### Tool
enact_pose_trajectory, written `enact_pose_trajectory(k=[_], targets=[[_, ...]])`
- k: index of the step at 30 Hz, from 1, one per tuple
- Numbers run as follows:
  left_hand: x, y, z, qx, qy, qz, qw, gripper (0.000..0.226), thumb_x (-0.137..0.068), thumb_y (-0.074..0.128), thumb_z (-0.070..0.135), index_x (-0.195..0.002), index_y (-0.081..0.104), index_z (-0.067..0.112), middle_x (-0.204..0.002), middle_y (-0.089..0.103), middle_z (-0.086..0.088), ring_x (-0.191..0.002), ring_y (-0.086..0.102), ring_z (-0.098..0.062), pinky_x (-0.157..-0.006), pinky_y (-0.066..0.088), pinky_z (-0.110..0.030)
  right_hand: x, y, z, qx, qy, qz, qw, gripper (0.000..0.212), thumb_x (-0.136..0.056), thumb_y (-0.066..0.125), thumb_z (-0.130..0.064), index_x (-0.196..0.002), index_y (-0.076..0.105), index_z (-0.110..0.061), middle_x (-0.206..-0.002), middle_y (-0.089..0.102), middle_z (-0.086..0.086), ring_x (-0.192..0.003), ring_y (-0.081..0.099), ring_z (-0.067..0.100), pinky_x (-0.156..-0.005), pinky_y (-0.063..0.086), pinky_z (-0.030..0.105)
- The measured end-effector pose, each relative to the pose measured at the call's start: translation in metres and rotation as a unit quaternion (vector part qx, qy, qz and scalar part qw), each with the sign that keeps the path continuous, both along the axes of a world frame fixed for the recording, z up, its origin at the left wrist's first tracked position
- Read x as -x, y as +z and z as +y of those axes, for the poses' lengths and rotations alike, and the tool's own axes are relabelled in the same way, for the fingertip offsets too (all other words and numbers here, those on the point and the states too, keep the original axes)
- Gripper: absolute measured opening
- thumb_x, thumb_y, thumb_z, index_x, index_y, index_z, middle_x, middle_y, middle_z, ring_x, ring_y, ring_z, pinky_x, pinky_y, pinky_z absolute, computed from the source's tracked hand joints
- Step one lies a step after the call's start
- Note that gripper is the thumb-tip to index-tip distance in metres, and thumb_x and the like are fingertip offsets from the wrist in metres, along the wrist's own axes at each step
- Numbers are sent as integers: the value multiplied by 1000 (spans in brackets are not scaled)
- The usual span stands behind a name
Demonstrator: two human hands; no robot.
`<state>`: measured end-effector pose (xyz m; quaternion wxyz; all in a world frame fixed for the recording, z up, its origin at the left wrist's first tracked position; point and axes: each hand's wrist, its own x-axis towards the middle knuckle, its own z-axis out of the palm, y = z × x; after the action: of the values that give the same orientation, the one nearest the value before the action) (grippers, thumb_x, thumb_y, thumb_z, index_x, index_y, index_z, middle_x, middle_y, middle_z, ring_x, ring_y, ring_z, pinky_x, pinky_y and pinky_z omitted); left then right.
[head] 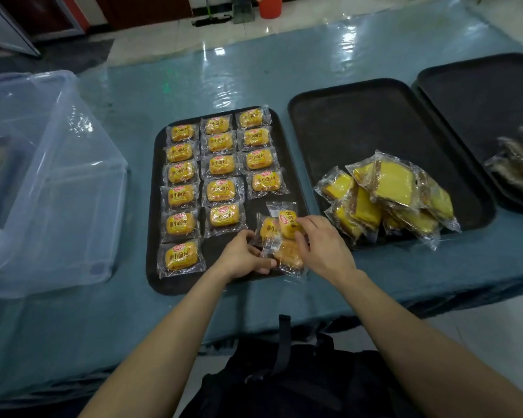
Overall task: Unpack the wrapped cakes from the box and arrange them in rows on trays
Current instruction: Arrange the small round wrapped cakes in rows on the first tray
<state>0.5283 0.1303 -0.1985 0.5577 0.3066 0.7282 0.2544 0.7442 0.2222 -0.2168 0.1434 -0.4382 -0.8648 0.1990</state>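
Observation:
A black tray (151,267) in front of me holds several yellow wrapped cakes (181,173) laid in three rows. At its near right corner lie three loose wrapped cakes in a small heap. My left hand (243,256) grips the lowest one (287,257) at its left end. My right hand (320,245) pinches the upper cake (287,224), which is turned sideways. A third cake (267,229) lies between them, partly under the others. The clear plastic box (52,188) stands at the left.
A second black tray (360,116) to the right carries a pile of yellow cake slices in clear wrappers (390,197). A third tray (480,95) at far right holds dark wrapped items (520,155). The table has a teal cover under plastic film. A black bag sits in my lap.

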Motion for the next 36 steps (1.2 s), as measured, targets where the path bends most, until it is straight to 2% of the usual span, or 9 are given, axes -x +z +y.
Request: enact_pose_trajectory(k=[3, 7, 10, 13, 19, 23, 26, 31, 36], targets=[[3, -4, -11, -46, -59, 38, 996, 142, -65, 103, 6, -167, 11, 47, -118, 72, -7, -101, 78, -21, -95, 63, -45, -7, 12, -9, -61, 38, 36, 997, 48, -98, 61, -59, -120, 71, -17, -110, 63, -5, -108, 56, 18, -100, 51, 41], [2, -6, -22, -152, -100, 143, 973, 91, -79, 85, -12, -145, 55, 42, -101, 73, -1, -87, 76, -15, -84, 66, -46, -11, 12, -26, -7, 157, -58, 986, 80, -77, 61, -89, -128, 63, -26, -122, 55, -9, -118, 50, 14, -106, 47, 34], [-3, -8, -23, -187, -145, 257, 937, 40, -92, 78, -1, -114, 74, 32, -96, 72, 12, -88, 70, -6, -88, 62, -44, -17, 6, -31, -11, 174, -73, 982, 68, -81, 75, -59, -137, 54, -28, -132, 50, -9, -126, 46, 16, -111, 47, 38], [-7, -3, -20, -215, -133, 313, 915, 13, -104, 70, 22, -107, 77, 32, -104, 66, 14, -98, 63, -3, -90, 55, -35, -19, 13, -33, 4, 149, -32, 988, 59, -87, 67, -26, -144, 52, -26, -135, 57, -7, -128, 51, 16, -111, 49, 39], [0, 4, -24, -201, -93, 213, 952, 24, -101, 70, 9, -115, 74, 28, -111, 73, 14, -107, 69, -4, -99, 56, -31, -8, 18, -36, 135, 21, 99, 986, 38, -101, 62, -21, -136, 58, -34, -105, 72, -13, -88, 67, 6, -83, 61, 38], [3, 8, -34, -146, -41, 89, 984, 48, -94, 63, -10, -124, 73, 26, -111, 79, 5, -108, 76, -14, -94, 64, -38, 8, 17, -31, 217, -44, 153, 963, 32, -103, 71, -24, -134, 64, -29, -106, 75, -11, -99, 71, 9, -92, 61, 40], [4, 8, -40, -142, 27, 29, 989, 32, -99, 70, -1, -122, 74, 21, -106, 79, -9, -96, 80, -31, -87, 67, -48, 20, 17, -28, 241, -72, 146, 957, 31, -102, 73, -30, -131, 66, -26, -108, 75, -10, -104, 70, 12, -93, 61, 40], [11, -6, -46, -147, 55, 124, 980, 5, -101, 77, 22, -104, 79, 25, -90, 80, -1, -80, 81, -27, -77, 68, -54, 28, 13, -32, 241, -42, 144, 959, 24, -105, 68, -26, -129, 70, -25, -116, 75, -10, -110, 70, 11, -99, 60, 40], [10, -3, -45, -148, 94, 174, 969, 17, -103, 74, 17, -99, 80, 32, -91, 81, 8, -73, 80, -18, -71, 68, -49, 37, 13, -33, 214, -75, 107, 968, 9, -103, 69, -20, -109, 71, -27, -98, 71, -12, -94, 68, 11, -87, 62, 40]])
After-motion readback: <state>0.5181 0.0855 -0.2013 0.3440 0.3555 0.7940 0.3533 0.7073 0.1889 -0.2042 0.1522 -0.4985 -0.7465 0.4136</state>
